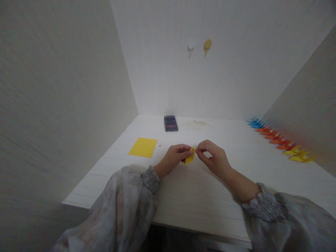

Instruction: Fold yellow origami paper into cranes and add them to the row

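Between my hands, just over the table, is a small folded piece of yellow paper (189, 160). My left hand (173, 156), with a ring on one finger, is closed on the paper from the left, thumb on its face. My right hand (214, 156) pinches the paper's upper right tip between thumb and index finger, leaving a gap inside the curled fingers. To the left lies a flat square stack or sheet of yellow paper (143, 147). The folds near the fingertips are too small to make out.
Folded paper figures line the right wall: blue (256, 122), orange-red (275, 137) and yellow (299, 154). A dark, pixelated object (170, 123) lies near the back wall. An orange scrap (160, 145) rests beside the yellow square. White (190, 46) and yellow (207, 44) hooks hang on the wall.
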The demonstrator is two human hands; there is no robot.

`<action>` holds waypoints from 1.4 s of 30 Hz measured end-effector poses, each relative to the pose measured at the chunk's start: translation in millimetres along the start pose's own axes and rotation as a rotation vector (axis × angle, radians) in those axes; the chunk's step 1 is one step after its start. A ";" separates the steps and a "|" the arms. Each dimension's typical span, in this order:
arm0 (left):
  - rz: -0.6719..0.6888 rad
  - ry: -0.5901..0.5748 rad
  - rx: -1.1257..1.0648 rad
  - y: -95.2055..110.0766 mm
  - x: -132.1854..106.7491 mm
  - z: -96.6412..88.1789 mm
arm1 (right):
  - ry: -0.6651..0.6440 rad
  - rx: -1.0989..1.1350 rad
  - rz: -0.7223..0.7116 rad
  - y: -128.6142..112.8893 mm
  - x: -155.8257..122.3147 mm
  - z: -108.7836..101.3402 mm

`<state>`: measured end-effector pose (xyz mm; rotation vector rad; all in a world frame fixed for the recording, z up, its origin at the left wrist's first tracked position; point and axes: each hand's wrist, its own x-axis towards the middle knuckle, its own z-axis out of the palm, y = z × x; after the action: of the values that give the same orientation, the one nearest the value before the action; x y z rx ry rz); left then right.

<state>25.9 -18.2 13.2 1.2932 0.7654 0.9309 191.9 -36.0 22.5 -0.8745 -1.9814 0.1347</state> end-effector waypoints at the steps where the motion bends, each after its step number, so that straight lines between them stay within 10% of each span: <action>1: 0.004 0.002 -0.001 0.4 -0.1 0.3 | -0.001 0.000 -0.002 -0.2 -0.1 0.0; 15: 0.122 0.107 0.085 -3.0 2.3 -0.5 | -0.026 0.234 0.292 -1.3 1.9 0.9; 42: 0.120 0.078 0.176 -8.7 3.1 -3.9 | -0.011 0.121 0.292 -6.3 4.2 2.7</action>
<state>25.0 -13.9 4.2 1.4759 0.8527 1.0327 185.2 -37.4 26.7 -1.0800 -1.8254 0.4234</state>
